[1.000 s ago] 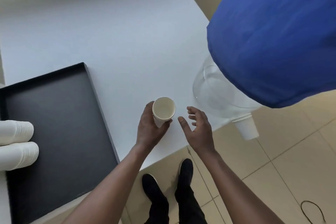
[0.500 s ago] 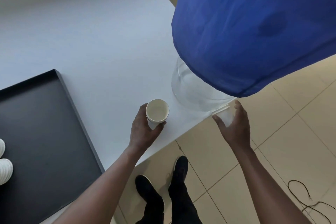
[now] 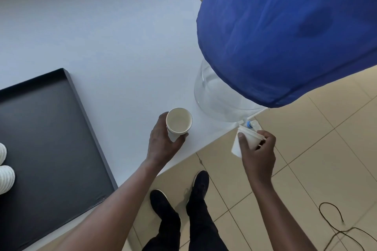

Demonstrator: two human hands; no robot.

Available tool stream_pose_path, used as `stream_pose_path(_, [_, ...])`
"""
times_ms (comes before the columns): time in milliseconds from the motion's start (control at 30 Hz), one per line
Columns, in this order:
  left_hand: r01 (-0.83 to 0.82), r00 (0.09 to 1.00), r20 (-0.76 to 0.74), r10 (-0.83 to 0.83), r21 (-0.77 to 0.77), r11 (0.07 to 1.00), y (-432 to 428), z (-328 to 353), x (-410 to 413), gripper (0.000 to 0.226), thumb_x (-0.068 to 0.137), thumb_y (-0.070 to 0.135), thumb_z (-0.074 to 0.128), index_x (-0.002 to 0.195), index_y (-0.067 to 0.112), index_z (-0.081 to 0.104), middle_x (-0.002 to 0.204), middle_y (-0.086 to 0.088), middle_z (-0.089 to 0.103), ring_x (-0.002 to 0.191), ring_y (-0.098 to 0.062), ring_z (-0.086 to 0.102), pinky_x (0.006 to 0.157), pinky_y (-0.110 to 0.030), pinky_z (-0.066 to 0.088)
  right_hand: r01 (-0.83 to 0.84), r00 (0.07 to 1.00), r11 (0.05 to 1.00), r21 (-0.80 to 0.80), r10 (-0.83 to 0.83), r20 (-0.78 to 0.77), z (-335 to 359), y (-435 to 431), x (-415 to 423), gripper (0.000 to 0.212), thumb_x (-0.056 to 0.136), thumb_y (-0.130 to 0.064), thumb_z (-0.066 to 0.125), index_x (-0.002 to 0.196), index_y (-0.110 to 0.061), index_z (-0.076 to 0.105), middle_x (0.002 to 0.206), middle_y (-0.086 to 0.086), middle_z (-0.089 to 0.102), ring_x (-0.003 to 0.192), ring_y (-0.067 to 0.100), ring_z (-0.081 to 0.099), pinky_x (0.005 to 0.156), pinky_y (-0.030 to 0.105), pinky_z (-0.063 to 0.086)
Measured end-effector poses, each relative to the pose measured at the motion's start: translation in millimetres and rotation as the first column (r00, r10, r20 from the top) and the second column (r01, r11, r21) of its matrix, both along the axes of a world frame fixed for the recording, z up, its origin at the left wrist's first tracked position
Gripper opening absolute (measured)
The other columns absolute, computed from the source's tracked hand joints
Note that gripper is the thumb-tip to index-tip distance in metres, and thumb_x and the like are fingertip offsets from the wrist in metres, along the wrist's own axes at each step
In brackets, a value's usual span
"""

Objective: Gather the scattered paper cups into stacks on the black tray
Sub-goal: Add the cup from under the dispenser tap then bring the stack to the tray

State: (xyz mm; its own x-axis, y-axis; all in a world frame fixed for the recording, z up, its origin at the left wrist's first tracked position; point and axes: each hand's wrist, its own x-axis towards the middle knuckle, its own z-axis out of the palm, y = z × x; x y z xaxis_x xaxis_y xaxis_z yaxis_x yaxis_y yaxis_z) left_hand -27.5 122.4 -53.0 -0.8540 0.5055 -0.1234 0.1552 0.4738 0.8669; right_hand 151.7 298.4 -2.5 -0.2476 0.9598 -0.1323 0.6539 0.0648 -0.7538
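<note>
White table [image 3: 114, 47]: left hand [image 3: 163, 140] grips cup [image 3: 179, 123], right hand [image 3: 258, 149] clasps second cup [image 3: 247, 138] under dispenser tap [image 3: 252, 123]. Black tray [image 3: 81, 108] holds two stacks [image 3: 5, 169]; both cups not yet stacked.

no readable text, labels, or numbers anywhere

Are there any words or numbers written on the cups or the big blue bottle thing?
None can be read anywhere.
Cup in the left hand: plain white, no print.
Cup in the right hand: plain white on the side that shows.
Blue cover on the water dispenser: plain cloth, no label.
Black tray and cup stacks: no markings.
</note>
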Motion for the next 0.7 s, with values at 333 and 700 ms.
stream_pose_path(333, [0.015, 1.0, -0.023, -0.015, 0.008, 1.0, -1.3, 6.0, 1.8, 0.059, 0.081, 0.039, 0.08, 0.128, 0.039, 0.044, 0.121, 0.021, 0.06, 0.103, -0.004, 0.061, 0.08, -0.028, 0.051, -0.393, 0.807, 0.851, 0.349, 0.501, -0.314, 46.3, -67.0, -88.5, 0.051, 0.081, -0.033, 0.086, 0.112, -0.005, 0.057, 0.113, 0.006, 0.063, 0.11, 0.022, 0.064, 0.088, 0.037, 0.059])
stream_pose_path(700, [-0.033, 0.999, 0.033, 0.032, 0.018, 0.999, -0.4, 2.9, 7.3, 0.062, 0.078, 0.036, 0.081, 0.133, 0.031, 0.051, 0.12, 0.02, 0.062, 0.107, -0.004, 0.062, 0.086, -0.036, 0.056, -0.702, 0.678, 0.619, 0.352, 0.732, 0.065, -4.2, -70.7, -107.7, 0.085, 0.088, -0.044, 0.071, 0.158, -0.013, 0.034, 0.14, 0.009, 0.049, 0.128, 0.025, 0.049, 0.104, 0.037, 0.05])
